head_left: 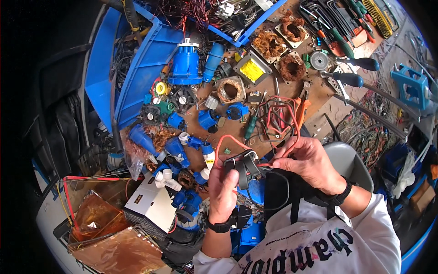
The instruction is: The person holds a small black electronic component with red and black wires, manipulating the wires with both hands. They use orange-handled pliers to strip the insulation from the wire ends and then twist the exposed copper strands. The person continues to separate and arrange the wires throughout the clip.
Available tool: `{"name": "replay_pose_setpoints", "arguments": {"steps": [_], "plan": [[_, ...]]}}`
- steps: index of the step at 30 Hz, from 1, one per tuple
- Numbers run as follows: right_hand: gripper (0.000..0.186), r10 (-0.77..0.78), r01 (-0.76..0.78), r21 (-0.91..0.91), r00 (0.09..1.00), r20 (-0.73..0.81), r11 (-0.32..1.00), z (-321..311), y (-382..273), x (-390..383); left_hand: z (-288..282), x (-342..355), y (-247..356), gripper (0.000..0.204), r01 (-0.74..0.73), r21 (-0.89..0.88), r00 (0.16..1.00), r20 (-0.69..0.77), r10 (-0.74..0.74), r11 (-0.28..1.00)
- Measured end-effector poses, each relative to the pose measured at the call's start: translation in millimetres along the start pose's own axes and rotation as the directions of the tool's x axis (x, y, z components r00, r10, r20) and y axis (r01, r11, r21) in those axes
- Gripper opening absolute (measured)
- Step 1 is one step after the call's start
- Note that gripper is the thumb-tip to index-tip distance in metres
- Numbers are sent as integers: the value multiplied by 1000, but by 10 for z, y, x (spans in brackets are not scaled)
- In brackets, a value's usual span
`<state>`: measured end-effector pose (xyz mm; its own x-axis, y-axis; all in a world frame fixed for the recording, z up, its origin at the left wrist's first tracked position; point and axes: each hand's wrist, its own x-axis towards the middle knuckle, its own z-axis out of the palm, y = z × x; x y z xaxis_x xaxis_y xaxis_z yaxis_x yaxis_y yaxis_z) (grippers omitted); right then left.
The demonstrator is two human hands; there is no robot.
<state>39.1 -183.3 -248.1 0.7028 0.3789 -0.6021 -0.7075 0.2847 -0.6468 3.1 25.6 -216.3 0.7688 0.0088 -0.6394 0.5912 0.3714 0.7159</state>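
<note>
My left hand is closed around a black, rounded part with thick curved bands, its thumb pressed against the near side. My right hand pinches a red insulated cable between thumb and forefinger, just beside the black part. The cable arches over the top of that part and loops above my right hand. I hold the black part in front of my shirt, at the near edge of the cluttered brown wooden tabletop.

Across my white cloth shirt runs large black ornate lettering, with a smaller line of print above it and coloured stains around it. A white-and-blue plastic fitting near my left hand carries small dark print. Farther left, a white rectangular box bears a small dark label, too small for me to read.

Beyond my hands lie a green-handled screwdriver and orange-handled pliers.
</note>
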Motion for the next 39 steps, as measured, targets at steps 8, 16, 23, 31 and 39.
{"name": "replay_pose_setpoints", "arguments": {"steps": [8,16,23,31,39], "plan": [[11,-46,47,-84,999,16,995,35,48,-34,16,-37,-56,63,-36,149,999,37,30,988],[7,85,-89,35,990,109,995,-55,27,-64,57,-30,-13,58,-44,185,995,100,26,982],[25,-8,8,-60,1000,14,998,-46,49,-39,183,-36,61,58,-118,437,992,83,91,891],[38,-443,308,-621,894,-70,720,39,30,-93,350,75,108,49,-348,825,898,157,410,445],[52,-327,277,-445,944,-40,852,173,108,-41,309,136,-38,41,-103,413,978,-126,168,905]]}}
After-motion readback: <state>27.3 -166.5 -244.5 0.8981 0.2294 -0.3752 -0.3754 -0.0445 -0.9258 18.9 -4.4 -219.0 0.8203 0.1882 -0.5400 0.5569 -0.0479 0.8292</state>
